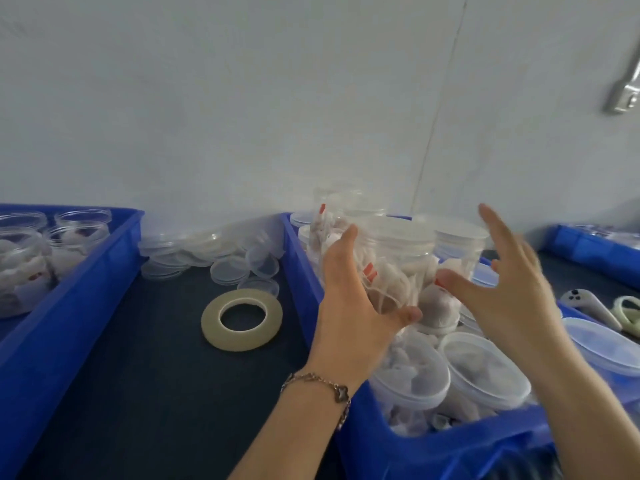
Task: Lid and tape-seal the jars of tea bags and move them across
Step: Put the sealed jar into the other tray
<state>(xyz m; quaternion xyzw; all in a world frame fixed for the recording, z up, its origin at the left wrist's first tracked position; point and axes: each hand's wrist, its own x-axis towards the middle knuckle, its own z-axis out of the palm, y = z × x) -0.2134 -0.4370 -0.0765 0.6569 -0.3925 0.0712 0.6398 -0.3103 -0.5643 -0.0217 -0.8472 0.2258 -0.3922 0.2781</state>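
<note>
**Lidded jar in one hand over a crowded bin**

We've got the clear jar of tea bags (398, 268) up in the air, above the right blue bin (433, 452), its lid on. Our left hand (353, 306) has the grip: fingers behind, thumb curled under the base. Our right hand (512, 289) is open, fingers spread, just beside the jar and blurred; we can't tell if the thumb touches it.

Here's the worry: one hand carries the whole thing, and smooth plastic can slip. Drop it and it lands among the lidded jars (485, 368) lying tilted below, and a lid not fully seated could pop.

Out on the dark tabletop (138, 358), the tape roll (242, 318) lies flat, apart from both hands. The loose lids (214, 258) are heaped behind it, and the left blue bin (69, 306) holds unlidded jars.
</note>
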